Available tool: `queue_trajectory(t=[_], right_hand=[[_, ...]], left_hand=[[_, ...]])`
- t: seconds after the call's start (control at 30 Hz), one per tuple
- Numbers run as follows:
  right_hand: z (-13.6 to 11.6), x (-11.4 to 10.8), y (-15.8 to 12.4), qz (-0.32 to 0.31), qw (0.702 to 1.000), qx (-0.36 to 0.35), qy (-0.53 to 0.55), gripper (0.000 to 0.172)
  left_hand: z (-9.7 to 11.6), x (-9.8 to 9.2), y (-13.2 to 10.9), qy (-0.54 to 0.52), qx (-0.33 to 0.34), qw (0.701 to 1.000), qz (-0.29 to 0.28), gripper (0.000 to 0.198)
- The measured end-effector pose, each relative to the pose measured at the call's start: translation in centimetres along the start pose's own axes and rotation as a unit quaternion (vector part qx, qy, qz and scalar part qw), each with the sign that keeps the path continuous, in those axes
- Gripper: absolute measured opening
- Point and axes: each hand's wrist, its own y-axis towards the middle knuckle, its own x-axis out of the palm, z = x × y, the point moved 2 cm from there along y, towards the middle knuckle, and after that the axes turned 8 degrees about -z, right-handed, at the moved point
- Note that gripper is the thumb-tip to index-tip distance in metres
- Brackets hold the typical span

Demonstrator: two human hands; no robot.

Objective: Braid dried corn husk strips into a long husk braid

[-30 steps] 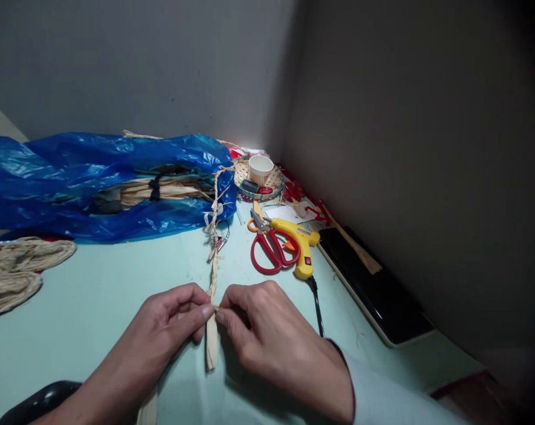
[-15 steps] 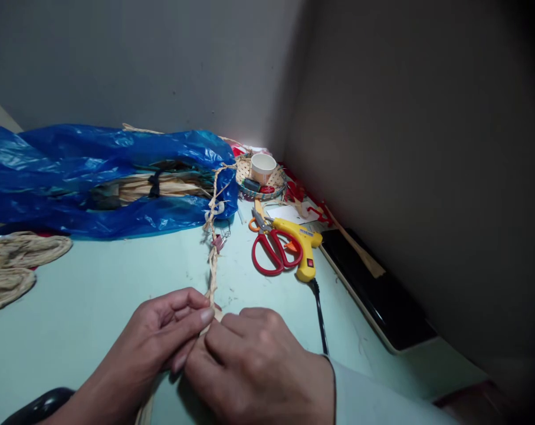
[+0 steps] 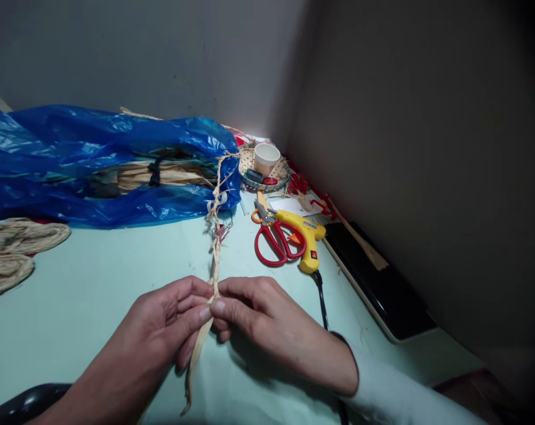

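A thin braided cord of pale dried plant fibre point(image 3: 216, 260) runs from the blue bag down to my hands, with wispy ends sticking out. My left hand point(image 3: 165, 321) pinches the near end of the braid from the left, thumb on top. Opposite it, my right hand point(image 3: 271, 330) grips the same spot between thumb and index finger. Thumb tips of both hands almost touch. Below them a loose flat strip point(image 3: 196, 354) hangs down and curls at its tip. A metal clip point(image 3: 223, 230) lies beside the cord farther up the table.
Red-handled scissors point(image 3: 280, 239) and a yellow glue gun point(image 3: 309, 236) lie to the right, near a black tray point(image 3: 377, 289). A blue plastic bag point(image 3: 72, 141) holds dried strips. A woven basket point(image 3: 249, 184) carries a white cup point(image 3: 267, 156). Woven soles point(image 3: 23, 236) rest at left.
My right hand has turned and drawn back from over the strands, so its thumb and index now pinch the braid. The loose strip has come into view below. The whole view has shifted slightly.
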Motion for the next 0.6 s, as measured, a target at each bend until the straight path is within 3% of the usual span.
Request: queue_trajectory(t=[0.13, 0.3, 0.47, 0.6], right_hand=[[0.6, 0.0, 0.2, -0.003, 0.998, 0.002, 0.063, 0.03], [0.9, 0.3, 0.4, 0.057, 0.996, 0.036, 0.066, 0.023], [0.0, 0.5, -0.2, 0.12, 0.992, 0.04, -0.025, 0.021], [-0.5, 0.6, -0.6, 0.154, 0.984, 0.024, -0.082, 0.019]], left_hand=[[-0.1, 0.3, -0.2, 0.044, 0.015, 0.999, -0.015, 0.026], [0.3, -0.1, -0.2, 0.155, -0.005, 0.988, -0.002, 0.028], [1.8, -0.5, -1.3, 0.355, 0.036, 0.932, 0.062, 0.034], [0.9, 0.7, -2.1, 0.413, 0.103, 0.896, 0.125, 0.03]])
